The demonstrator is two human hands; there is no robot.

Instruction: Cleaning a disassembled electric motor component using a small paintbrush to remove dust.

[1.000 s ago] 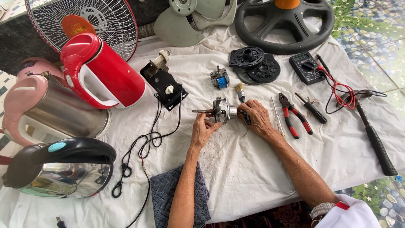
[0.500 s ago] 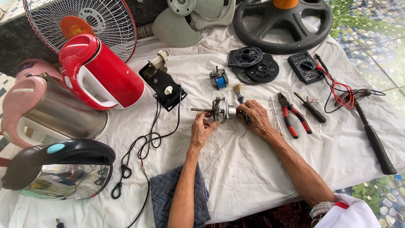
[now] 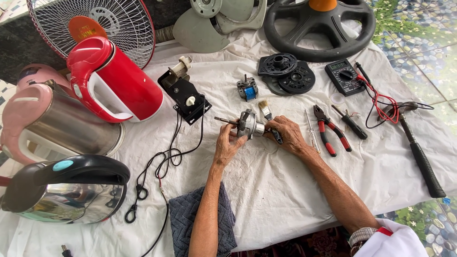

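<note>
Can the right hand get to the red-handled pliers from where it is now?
Probably yes. The red-handled pliers lie flat on the white cloth just beside the right hand, with only a thin screwdriver between. But that hand is busy holding the motor.

Dark tool (image 3: 276, 137) under right hand (image 3: 287, 134) — mostly hidden, perhaps screwdriver handle.

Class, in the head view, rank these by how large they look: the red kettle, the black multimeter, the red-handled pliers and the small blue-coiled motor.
1. red kettle
2. red-handled pliers and black multimeter: look alike, unranked
3. small blue-coiled motor
</note>
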